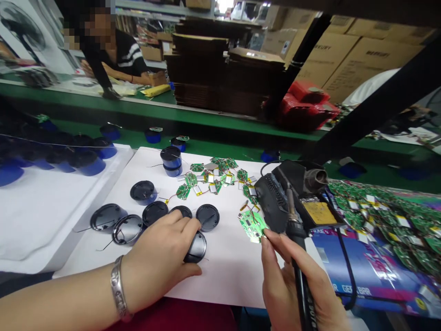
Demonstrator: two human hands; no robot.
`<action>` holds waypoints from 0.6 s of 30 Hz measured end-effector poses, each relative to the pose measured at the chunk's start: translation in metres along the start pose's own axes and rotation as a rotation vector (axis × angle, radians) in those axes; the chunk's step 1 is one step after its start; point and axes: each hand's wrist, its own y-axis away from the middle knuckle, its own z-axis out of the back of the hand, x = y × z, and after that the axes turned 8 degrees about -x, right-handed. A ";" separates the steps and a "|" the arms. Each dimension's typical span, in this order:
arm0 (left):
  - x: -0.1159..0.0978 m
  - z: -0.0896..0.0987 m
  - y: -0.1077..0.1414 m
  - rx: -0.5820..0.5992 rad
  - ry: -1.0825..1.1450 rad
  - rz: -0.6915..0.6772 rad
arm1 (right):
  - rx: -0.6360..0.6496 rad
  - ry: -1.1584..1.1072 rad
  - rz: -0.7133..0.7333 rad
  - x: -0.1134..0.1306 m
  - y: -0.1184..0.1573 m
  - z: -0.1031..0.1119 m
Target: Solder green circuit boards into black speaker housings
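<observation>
Fingers of the left hand [156, 248] are curled down around a black cup [197, 248], near six o'clock on the white sheet [223, 276]. Those of the right hand [315, 276] pinch the edge of a green circuit board [253, 225], at about four o'clock, with a soldering iron [296, 232] lying through the same grip. Its tip points up and away from that board, so no joint is being made, as far as I can see.

Going by what lies about, I'd call the whole lot partway through. Across twelve o'clock runs the green belt [220, 147], and towards eleven on it a blue cup [152, 135] has a board perched on top; that looks like the further stage. Over at three o'clock spreads a big heap of boards [379, 220], plenty left there, I'd judge. Ten o'clock has a crowd of blue cups [90, 163], mostly dark on top, and whether those are done I can't tell.

Nearer, from eight to ten, the loose black cups [143, 189] show just their dark faces, several trailing thin wires; they look unfinished. Smallest of all, at twelve, sits a cluster of boards with little batteries [213, 177], red leads already on some.
</observation>
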 end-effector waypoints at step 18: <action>-0.003 -0.031 0.002 -0.121 0.414 -0.203 | 0.378 -0.107 0.204 -0.008 0.010 0.020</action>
